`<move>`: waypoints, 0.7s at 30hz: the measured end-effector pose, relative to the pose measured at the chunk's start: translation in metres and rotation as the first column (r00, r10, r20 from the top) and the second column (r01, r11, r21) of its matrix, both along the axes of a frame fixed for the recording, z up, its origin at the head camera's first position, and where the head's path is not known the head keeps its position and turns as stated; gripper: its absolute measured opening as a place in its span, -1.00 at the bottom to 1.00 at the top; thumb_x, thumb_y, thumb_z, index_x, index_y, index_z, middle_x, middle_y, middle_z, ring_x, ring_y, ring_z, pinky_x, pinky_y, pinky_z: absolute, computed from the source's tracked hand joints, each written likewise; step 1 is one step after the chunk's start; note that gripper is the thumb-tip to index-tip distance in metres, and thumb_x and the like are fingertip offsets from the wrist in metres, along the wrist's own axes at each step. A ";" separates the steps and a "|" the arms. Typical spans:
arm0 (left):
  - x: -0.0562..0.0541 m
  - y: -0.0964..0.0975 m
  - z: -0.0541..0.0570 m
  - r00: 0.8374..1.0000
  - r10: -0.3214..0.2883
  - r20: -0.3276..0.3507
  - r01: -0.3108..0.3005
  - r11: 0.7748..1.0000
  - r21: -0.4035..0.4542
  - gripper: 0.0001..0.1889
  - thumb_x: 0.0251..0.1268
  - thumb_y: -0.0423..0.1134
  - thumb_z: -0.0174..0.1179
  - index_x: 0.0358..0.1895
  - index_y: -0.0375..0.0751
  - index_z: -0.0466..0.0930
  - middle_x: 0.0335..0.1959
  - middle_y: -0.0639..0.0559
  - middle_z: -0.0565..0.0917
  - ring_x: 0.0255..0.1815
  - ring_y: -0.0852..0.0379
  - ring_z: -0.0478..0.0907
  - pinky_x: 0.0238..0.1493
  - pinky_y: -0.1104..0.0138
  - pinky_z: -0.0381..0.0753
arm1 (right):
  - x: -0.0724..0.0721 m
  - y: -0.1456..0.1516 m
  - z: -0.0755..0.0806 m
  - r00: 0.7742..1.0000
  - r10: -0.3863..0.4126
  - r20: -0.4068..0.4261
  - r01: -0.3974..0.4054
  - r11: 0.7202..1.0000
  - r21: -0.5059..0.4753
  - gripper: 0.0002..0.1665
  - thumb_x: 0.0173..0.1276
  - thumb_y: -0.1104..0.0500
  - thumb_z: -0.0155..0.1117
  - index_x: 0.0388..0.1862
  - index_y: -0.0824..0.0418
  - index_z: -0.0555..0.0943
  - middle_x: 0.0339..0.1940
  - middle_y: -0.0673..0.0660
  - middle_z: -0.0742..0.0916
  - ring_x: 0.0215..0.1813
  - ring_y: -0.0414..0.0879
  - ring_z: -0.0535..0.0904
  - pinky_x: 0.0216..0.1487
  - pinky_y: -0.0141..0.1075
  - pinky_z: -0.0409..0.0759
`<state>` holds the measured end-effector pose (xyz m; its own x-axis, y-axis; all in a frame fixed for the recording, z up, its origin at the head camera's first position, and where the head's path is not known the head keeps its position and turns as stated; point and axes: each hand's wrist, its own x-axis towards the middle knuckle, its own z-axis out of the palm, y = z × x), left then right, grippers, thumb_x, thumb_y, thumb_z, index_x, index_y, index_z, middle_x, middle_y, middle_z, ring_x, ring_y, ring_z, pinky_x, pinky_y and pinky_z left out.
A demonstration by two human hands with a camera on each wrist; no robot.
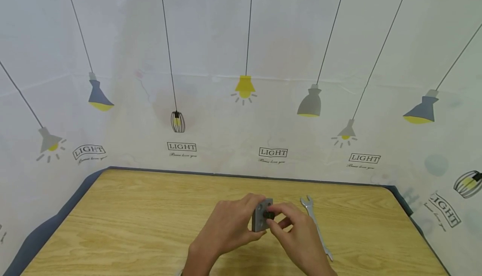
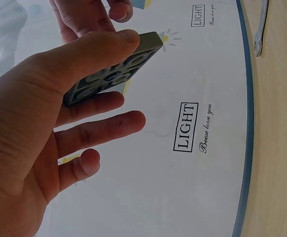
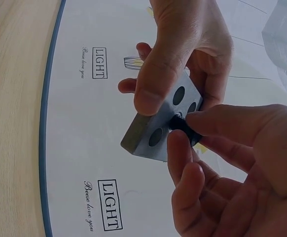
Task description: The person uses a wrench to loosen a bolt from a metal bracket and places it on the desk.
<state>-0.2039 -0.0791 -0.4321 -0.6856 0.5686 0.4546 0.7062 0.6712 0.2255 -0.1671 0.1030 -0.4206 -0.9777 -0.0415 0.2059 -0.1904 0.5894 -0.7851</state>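
Observation:
My left hand (image 1: 227, 223) grips a small grey metal plate (image 1: 257, 222) by its edges, thumb on one side and fingers on the other. Round holes (image 3: 156, 137) show on the plate's face in the right wrist view. Between thumb and fingertips, my right hand (image 1: 297, 234) pinches a black bolt (image 3: 192, 135), whose threaded end stands at a hole near the middle of the plate. From the left wrist view the plate's other face (image 2: 111, 76) appears, with recessed rounded shapes. Both hands hold these parts up over the wooden table (image 1: 143, 217).
A silver open-end wrench (image 1: 315, 223) lies on the table just beyond my right hand, to its right. Behind the table's dark blue edge hangs a white backdrop (image 1: 218, 129) printed with lamps and lettering.

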 end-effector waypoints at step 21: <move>0.000 -0.001 -0.001 1.000 0.004 -0.015 -0.004 1.000 0.008 -0.38 -0.05 0.02 0.53 0.12 -0.02 0.51 -0.12 0.18 0.70 -0.52 0.43 0.45 -0.47 0.54 0.46 | 0.000 -0.001 0.000 1.000 0.005 -0.014 -0.005 1.000 0.018 -0.67 0.18 0.36 0.46 -0.15 -0.02 0.72 -0.15 -0.03 0.73 -0.41 -0.33 0.60 -0.42 -0.43 0.56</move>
